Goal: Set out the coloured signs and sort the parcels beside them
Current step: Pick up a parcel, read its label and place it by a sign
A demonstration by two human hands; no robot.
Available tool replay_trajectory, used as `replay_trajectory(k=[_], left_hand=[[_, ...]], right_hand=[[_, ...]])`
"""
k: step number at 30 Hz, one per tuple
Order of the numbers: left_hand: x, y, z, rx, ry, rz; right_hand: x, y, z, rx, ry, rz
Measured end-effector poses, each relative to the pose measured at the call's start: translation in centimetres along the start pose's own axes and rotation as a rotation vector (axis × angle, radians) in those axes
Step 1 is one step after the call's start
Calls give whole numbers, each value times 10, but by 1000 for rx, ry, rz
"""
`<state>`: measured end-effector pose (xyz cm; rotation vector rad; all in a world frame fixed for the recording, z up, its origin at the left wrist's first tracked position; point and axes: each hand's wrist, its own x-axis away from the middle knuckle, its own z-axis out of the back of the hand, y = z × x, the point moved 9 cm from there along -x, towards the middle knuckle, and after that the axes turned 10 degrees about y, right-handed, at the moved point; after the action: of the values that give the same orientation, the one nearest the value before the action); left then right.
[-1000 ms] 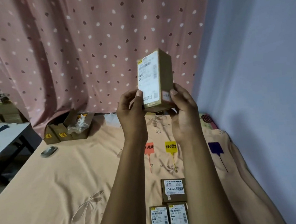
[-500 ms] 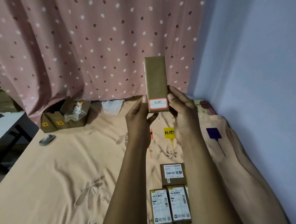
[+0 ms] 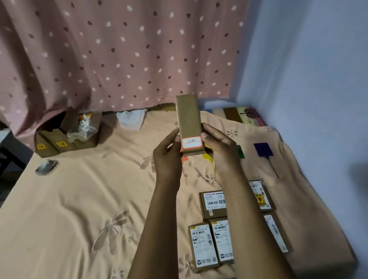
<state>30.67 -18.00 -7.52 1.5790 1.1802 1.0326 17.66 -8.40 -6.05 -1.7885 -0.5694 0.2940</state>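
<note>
I hold a brown cardboard parcel [image 3: 189, 120] upright above the bed, its narrow side toward me with a red-bordered white sticker [image 3: 191, 143] near the bottom. My left hand [image 3: 168, 157] grips its left edge and my right hand [image 3: 221, 151] its right edge. Behind my hands lie coloured signs on the sheet: red [image 3: 184, 159], yellow [image 3: 207, 156], green [image 3: 240, 151] and purple [image 3: 263, 149], the first three partly hidden. Several labelled parcels [image 3: 213, 203] lie flat in front of me by my right forearm.
The bed's peach sheet [image 3: 72, 208] spreads to the left. Open cardboard boxes [image 3: 69, 135] and a clear plastic bag [image 3: 131, 120] sit at the far edge by the dotted curtain. A grey computer mouse [image 3: 46, 166] lies at left. A wall runs along the right.
I turned the parcel from its big white label face to its narrow side with the red-bordered sticker, and lowered it slightly. The view tilted down, showing more parcels and signs.
</note>
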Motion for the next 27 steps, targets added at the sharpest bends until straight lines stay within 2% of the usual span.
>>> replay_trajectory(k=[12,21,27], left_hand=[[-32,-91,-31,-131,-57,164],[-75,-178,-136,-243,-86,306],[-135,-271,-192,-348,-15,362]], right_hand=[[-57,84,44,116,130,-167],[-185,123,112,214,182,-267],[-283,186,151,304,197,-363]])
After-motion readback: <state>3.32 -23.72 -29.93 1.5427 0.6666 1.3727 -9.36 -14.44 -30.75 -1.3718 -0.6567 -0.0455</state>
